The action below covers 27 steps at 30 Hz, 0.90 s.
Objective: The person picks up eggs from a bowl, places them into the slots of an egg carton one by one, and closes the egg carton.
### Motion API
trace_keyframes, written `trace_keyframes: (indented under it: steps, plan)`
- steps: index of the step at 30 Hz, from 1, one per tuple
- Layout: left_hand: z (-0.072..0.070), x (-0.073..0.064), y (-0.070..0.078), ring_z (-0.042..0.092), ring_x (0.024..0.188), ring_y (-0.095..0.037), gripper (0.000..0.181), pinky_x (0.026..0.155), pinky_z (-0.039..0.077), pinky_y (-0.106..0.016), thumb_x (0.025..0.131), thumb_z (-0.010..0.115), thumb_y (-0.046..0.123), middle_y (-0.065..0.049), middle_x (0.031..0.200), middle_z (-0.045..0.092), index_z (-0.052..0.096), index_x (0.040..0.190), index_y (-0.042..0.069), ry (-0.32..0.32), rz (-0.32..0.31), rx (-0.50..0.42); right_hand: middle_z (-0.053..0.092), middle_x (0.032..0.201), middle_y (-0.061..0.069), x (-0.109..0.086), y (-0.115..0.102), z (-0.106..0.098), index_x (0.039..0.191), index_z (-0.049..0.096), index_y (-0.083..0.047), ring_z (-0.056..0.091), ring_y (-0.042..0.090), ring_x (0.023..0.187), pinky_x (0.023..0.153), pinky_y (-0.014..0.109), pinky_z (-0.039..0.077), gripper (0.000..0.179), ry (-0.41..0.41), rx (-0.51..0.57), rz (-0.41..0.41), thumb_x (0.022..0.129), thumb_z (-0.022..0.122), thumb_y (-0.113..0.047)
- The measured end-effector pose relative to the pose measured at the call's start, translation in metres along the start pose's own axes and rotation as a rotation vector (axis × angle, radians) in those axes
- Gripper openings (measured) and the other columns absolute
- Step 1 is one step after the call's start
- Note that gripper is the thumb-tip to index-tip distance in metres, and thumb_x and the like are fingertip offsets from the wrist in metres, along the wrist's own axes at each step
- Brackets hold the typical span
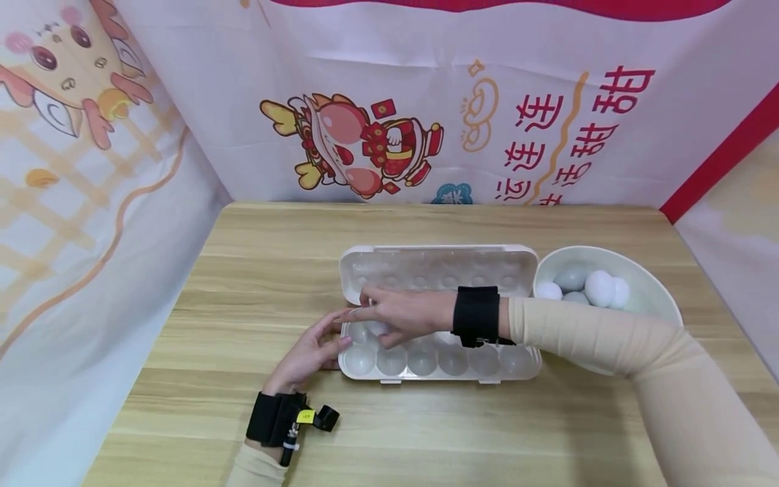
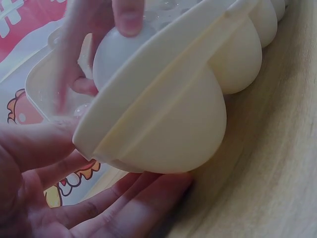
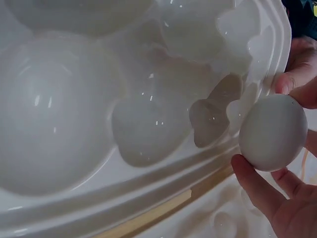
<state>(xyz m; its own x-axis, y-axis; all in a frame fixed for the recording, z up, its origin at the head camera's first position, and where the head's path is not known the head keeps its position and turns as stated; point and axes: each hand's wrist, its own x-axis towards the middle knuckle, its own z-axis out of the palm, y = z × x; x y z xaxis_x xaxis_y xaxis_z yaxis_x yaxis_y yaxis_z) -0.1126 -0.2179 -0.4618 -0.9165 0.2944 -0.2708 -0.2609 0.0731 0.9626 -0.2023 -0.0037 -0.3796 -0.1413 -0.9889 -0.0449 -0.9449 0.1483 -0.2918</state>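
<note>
A white plastic egg box point(image 1: 438, 377) lies lengthwise on the table, its lid point(image 1: 435, 260) folded back behind it. My left hand point(image 1: 312, 355) grips the box's left end; in the left wrist view the thumb lies at the rim and the fingers point(image 2: 133, 203) reach under the end cup. Over the cups at that same end, my right hand point(image 1: 406, 314) holds a white egg point(image 3: 274, 132) between fingers and thumb. The front row's cups hold nothing. Part of the back row is hidden beneath my right hand and wrist.
To the right of the box stands a white bowl point(image 1: 654, 287) with several eggs point(image 1: 599, 289), white and greyish; my right forearm crosses over its front. A printed cloth point(image 1: 389, 40) hangs behind the wooden table point(image 1: 255, 270).
</note>
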Motion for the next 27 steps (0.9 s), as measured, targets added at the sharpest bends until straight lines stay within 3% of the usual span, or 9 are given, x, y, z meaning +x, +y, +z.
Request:
trace_keyframes:
  steps: [3, 9, 13, 18, 27]
  plan:
    - [-0.001, -0.002, -0.001, 0.059, 0.094, -0.029, 0.058, 0.073, 0.056, -0.039, 0.091, 0.057, 0.016, -0.029, 0.132, 0.037, 0.030, 0.142, 0.019, -0.004, 0.003, 0.014, 0.049, 0.110, 0.005, 0.007, -0.002, 0.005, 0.135, 0.039, -0.013, 0.045, 0.017, 0.092, 0.077, 0.027, 0.047, 0.067, 0.003, -0.014, 0.038, 0.075, 0.069, -0.019]
    - [-0.001, -0.003, -0.001, 0.059, 0.094, -0.029, 0.057, 0.074, 0.056, -0.041, 0.090, 0.058, 0.016, -0.027, 0.130, 0.039, 0.032, 0.141, 0.021, -0.003, 0.014, 0.020, 0.048, 0.121, 0.011, 0.012, -0.004, 0.017, 0.113, 0.052, -0.007, 0.047, 0.022, 0.104, 0.089, 0.032, 0.047, 0.049, 0.065, -0.062, 0.030, 0.069, 0.071, -0.015]
    - [0.001, -0.002, -0.001, 0.060, 0.095, -0.030, 0.057, 0.073, 0.056, -0.041, 0.089, 0.059, 0.017, -0.026, 0.129, 0.041, 0.033, 0.140, 0.022, 0.005, 0.023, 0.037, 0.046, 0.121, 0.014, 0.011, -0.007, 0.017, 0.117, 0.056, -0.008, 0.047, 0.022, 0.106, 0.088, 0.029, 0.048, 0.048, 0.082, -0.084, 0.026, 0.072, 0.071, -0.013]
    - [0.002, 0.000, -0.002, 0.059, 0.094, -0.029, 0.058, 0.072, 0.057, -0.039, 0.089, 0.059, 0.018, -0.025, 0.127, 0.040, 0.032, 0.141, 0.019, 0.003, 0.013, 0.061, 0.049, 0.114, 0.009, 0.009, -0.011, 0.020, 0.123, 0.050, -0.007, 0.046, 0.021, 0.100, 0.085, 0.029, 0.048, 0.054, 0.105, -0.100, 0.039, 0.073, 0.070, -0.010]
    - [0.002, -0.001, -0.002, 0.061, 0.090, -0.026, 0.055, 0.068, 0.057, -0.033, 0.090, 0.058, 0.016, -0.023, 0.125, 0.043, 0.035, 0.139, 0.021, 0.025, 0.027, 0.050, 0.059, 0.115, 0.007, 0.019, -0.014, 0.023, 0.115, 0.055, -0.007, 0.048, 0.018, 0.109, 0.088, 0.028, 0.048, 0.042, 0.102, -0.077, 0.047, 0.075, 0.067, -0.005]
